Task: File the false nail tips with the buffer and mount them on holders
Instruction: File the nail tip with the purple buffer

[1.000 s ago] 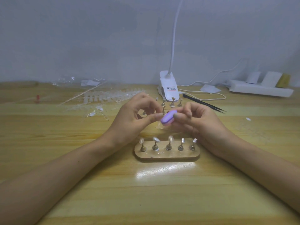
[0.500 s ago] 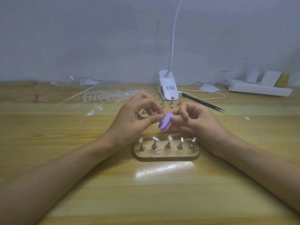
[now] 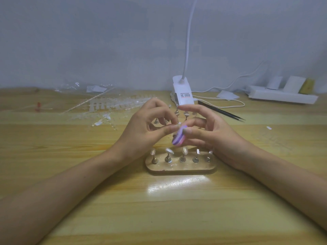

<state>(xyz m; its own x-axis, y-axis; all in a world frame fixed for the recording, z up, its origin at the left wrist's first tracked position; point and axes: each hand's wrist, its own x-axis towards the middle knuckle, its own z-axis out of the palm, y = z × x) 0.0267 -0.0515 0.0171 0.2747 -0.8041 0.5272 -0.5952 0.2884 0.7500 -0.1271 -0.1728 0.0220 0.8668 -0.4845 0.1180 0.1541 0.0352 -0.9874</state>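
Buffer (image 3: 178,138) lower, nearer holders (image 3: 182,157), tight between right fingers (image 3: 194,132); nail tip (image 3: 179,123) between left fingers (image 3: 168,129)

Right hand (image 3: 208,131) has uncurled its upper fingers; buffer (image 3: 178,138) tipped steeper (and lower).

Beyond the fingers (image 3: 194,109), a pale grey-blue wall (image 3: 106,41) fills the view and meets the far edge of a light wooden table (image 3: 70,200), whose plank seams run side to side. Just behind the fingers, a white clip-on lamp (image 3: 182,93) stands on the table, its gooseneck rising out of frame. A bright patch of glare (image 3: 177,184) shines on the varnish on the near side of them. Far to their right, a white power strip (image 3: 281,96) lies against the wall.
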